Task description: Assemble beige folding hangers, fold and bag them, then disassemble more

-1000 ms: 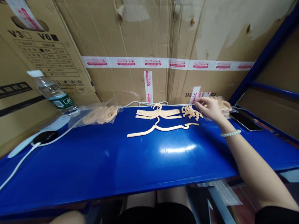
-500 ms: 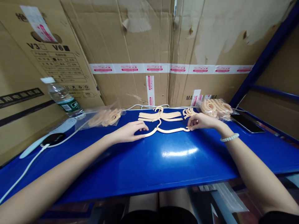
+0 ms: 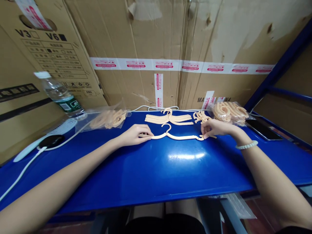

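A beige clothes hanger (image 3: 181,137) lies on the blue tabletop, its hook pointing away from me. My left hand (image 3: 135,134) is closed around the hanger's left arm, whose tip shows between the fingers. At the opposite end, my right hand (image 3: 211,128) pinches a small curled beige piece (image 3: 200,138), part of which sticks out beyond the fingers. This piece meets the hanger's right end; whether they are joined I cannot tell. Just behind lies a stack of several beige hangers (image 3: 157,119). Near my right hand is a pile of small curled beige pieces (image 3: 201,116).
Clear bags of beige parts lie at left (image 3: 108,119) and right (image 3: 229,112). A phone (image 3: 263,129) rests far right. On the left are a water bottle (image 3: 60,96), a pale blue long-handled item (image 3: 46,139) and a black disc (image 3: 51,141) with a white cable. Cardboard (image 3: 136,87) stands behind.
My left hand has closed on the hanger's left arm. My right hand stays at the other end, with a piece now showing past its fingers. The view has shifted slightly.
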`<act>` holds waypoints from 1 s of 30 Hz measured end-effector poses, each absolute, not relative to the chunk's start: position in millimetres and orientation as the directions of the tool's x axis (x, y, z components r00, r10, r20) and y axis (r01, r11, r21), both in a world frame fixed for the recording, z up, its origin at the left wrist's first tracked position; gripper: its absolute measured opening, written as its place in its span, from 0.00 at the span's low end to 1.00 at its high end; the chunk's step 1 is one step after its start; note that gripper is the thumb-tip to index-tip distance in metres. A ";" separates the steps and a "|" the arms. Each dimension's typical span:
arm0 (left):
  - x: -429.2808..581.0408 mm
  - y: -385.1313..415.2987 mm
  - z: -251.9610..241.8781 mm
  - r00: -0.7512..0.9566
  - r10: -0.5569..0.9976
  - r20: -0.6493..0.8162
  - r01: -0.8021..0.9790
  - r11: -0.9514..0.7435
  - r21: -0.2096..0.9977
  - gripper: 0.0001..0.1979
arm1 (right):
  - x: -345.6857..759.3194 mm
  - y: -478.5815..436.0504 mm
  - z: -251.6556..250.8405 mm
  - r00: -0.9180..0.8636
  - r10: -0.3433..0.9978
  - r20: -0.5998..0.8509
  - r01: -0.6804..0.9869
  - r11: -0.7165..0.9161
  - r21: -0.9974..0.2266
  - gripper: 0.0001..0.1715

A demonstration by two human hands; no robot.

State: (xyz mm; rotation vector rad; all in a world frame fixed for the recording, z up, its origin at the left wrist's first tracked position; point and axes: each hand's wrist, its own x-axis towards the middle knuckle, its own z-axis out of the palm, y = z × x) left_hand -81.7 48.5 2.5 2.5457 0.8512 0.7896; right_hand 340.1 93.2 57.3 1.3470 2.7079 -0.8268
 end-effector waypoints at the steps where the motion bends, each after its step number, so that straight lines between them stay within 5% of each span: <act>1: -81.7 51.0 1.9 0.644 0.646 0.410 0.457 -0.755 0.471 0.10 | 340.9 93.6 58.5 -0.632 0.741 -0.226 0.742 0.495 -0.451 0.17; 9: -87.8 93.6 -3.1 0.504 0.736 0.453 0.727 -0.644 0.239 0.17 | 319.5 99.9 47.7 -0.473 0.799 0.371 0.765 0.581 -0.277 0.13; 14: -85.6 107.5 -7.5 0.519 0.760 0.392 0.757 -0.621 0.203 0.11 | 291.9 104.6 23.9 -0.576 0.739 0.350 0.720 0.661 -0.212 0.10; 23: -68.9 107.5 -2.6 0.502 0.766 0.402 0.771 -0.607 0.193 0.02 | 290.2 107.6 16.0 -0.480 0.759 0.440 0.719 0.628 -0.299 0.08; 30: -59.1 84.5 14.7 0.460 0.735 0.498 0.720 -0.637 0.275 0.08 | 296.4 86.8 39.9 -0.335 0.713 0.616 0.651 0.648 -0.395 0.10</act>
